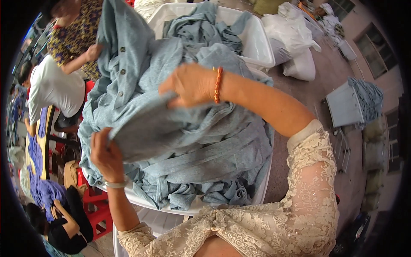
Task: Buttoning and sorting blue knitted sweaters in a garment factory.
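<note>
My left hand (105,153) grips the near left edge of a blue-grey knit garment (150,124). Farther off and to the right, my right hand (188,85), slightly blurred, pinches the same garment's upper edge, so the cloth stretches between both hands. Beneath it lies a large heap of matching knitwear (222,165), filling a white plastic bin and rising above its rim. At the far left of the heap, a co-worker's hand (93,52) holds up a cardigan (122,55) with a row of dark buttons.
A second white bin (266,51) with more blue-grey knitwear adjoins at the back. White sacks (295,38) stand to its right. Farther right is a wheeled cart (342,107) of knitwear. On the left, people sit by a table (46,145) with purple cloth, near red stools (100,214).
</note>
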`<state>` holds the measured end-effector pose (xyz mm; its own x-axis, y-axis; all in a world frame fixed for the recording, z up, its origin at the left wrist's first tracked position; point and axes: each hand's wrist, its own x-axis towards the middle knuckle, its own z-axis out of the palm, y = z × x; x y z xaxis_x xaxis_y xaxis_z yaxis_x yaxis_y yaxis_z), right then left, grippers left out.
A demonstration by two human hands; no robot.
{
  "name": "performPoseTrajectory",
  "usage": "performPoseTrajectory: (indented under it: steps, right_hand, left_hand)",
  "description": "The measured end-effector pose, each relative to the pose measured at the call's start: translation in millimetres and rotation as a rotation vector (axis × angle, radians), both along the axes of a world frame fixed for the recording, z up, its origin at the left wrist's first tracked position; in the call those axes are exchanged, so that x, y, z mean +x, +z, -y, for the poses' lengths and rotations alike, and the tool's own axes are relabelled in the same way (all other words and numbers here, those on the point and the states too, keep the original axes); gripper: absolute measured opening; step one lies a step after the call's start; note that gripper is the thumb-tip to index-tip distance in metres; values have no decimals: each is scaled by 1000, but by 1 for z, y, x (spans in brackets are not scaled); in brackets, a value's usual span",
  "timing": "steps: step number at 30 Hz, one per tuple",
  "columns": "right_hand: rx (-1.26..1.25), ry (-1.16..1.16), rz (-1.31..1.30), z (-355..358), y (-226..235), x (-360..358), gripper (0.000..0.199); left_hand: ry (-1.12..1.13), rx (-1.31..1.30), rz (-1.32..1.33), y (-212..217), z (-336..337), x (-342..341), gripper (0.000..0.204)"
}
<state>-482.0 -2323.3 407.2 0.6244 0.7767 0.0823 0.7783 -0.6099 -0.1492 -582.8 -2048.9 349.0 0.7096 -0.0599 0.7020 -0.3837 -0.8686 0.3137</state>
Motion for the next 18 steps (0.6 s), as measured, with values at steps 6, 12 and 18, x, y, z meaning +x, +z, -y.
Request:
performPoseTrajectory:
  steps: [6,12,18]
  right_hand:
    - [213,-653,470,77,35,73,23]
    - [464,-580,196,151,31,45,18]
    - [579,-31,-52,47,-19,8,37]
  left_hand:
    - [112,12,144,13,-22,62,25]
    - [-25,-188,-58,-21,-32,74,35]
    - [-310,-705,-549,-3,36,49,22]
